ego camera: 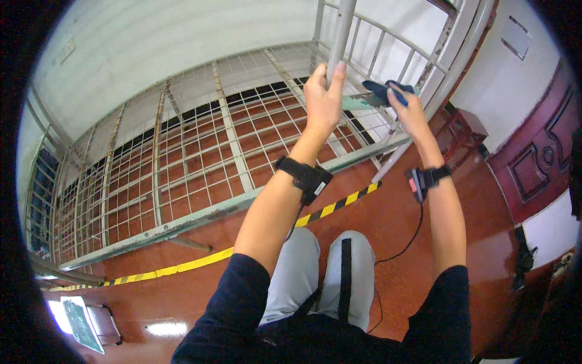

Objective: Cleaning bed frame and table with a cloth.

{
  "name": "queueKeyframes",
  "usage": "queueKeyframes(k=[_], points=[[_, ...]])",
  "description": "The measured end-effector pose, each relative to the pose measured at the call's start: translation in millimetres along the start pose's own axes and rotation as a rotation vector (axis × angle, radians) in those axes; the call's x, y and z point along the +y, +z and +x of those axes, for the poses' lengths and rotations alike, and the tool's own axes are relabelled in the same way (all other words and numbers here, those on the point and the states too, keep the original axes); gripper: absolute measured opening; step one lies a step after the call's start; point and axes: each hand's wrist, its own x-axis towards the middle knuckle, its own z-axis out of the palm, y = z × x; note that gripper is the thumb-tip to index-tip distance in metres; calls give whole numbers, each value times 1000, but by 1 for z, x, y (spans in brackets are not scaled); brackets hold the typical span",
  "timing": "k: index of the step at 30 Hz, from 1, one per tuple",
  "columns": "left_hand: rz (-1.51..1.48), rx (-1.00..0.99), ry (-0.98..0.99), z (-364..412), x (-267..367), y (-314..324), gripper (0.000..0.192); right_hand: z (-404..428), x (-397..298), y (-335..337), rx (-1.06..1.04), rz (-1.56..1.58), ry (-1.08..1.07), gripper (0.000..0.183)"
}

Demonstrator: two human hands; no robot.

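My left hand point(323, 98) is wrapped around a grey metal pole point(342, 32), which rises out of the top of the picture. In my right hand point(411, 111) is a dark blue cloth point(377, 89), bunched up and apparently touching a chipped green metal rail point(357, 102). Behind both hands stands a metal bed frame with a wire mesh base point(200, 136). Its long green front rail point(204, 214) shows worn paint. Part of the green rail is hidden by the cloth and my right hand.
Barred end railings point(400, 43) and an upright post point(459, 63) stand at the right. Yellow and black tape point(195, 264) runs along the red floor point(218, 291). A small reddish-brown stool point(470, 127) is near a carved door point(532, 159). Cables hang from my wrist straps.
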Motion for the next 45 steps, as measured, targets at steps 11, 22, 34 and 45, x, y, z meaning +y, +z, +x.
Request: queueKeyframes(k=[11, 22, 34, 45], points=[[-69, -33, -3, -1, 0, 2, 32, 10, 37, -16, 62, 60, 11, 41], [-38, -22, -22, -2, 6, 4, 31, 14, 0, -12, -106, 34, -191, 35], [-4, 41, 53, -1, 5, 0, 32, -20, -65, 17, -36, 22, -227, 25], [-86, 4, 24, -1, 0, -4, 36, 6, -66, 28, -310, -109, 5, 37]])
